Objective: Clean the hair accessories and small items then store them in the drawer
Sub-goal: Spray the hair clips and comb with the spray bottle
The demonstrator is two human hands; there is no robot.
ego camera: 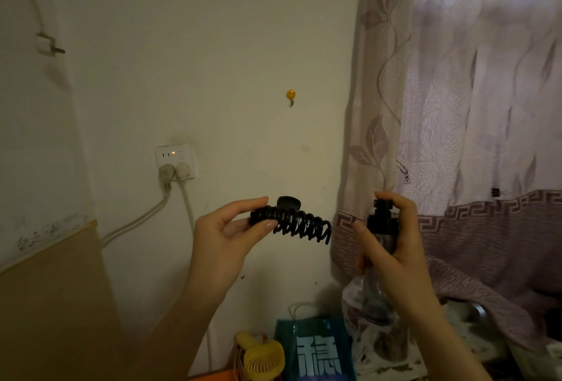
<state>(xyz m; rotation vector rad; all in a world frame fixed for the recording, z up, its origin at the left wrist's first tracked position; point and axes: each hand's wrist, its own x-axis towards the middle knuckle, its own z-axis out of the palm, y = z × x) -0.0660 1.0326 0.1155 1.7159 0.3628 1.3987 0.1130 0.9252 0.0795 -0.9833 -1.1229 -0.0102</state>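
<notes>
A large black claw hair clip [293, 222] is held up in front of the wall, teeth pointing down. My left hand [226, 237] pinches its left end between thumb and fingers. My right hand [395, 246] grips a clear spray bottle [381, 259] with a black pump top [382, 218], and one finger rests on top of the pump. The nozzle faces left toward the clip, a short gap away. The drawer is out of view.
A wall socket [175, 161] with two plugs and cables sits left of the hands. A patterned curtain [471, 106] hangs at the right. Below are a yellow handheld fan [263, 356], a teal bag [316, 350] and a brown board [51, 304] at the left.
</notes>
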